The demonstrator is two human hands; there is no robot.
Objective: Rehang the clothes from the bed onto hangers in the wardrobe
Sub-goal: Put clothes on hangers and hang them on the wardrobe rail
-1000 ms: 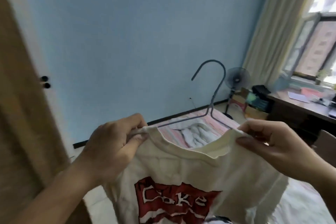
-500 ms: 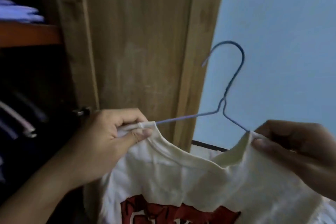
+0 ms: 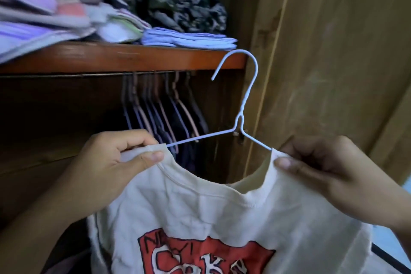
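A cream T-shirt (image 3: pixel 222 213) with a red printed panel hangs on a pale blue wire hanger (image 3: pixel 242 104) that I hold up in front of the open wardrobe. My left hand (image 3: pixel 111 169) pinches the shirt's left shoulder over the hanger arm. My right hand (image 3: pixel 329 176) pinches the right shoulder the same way. The hanger's hook points up, level with the front edge of the wardrobe shelf (image 3: pixel 124 58) and to the right of the hanging rail (image 3: pixel 89 74).
Several hangers with dark clothes (image 3: pixel 164 113) hang on the rail's right part. Folded clothes (image 3: pixel 189 39) lie piled on the shelf above. The wardrobe's wooden door (image 3: pixel 333 51) stands open at the right.
My view has swung left from the blue wall and the bed to the wardrobe's inside. Both hands keep the same hold on the shirt and hanger.
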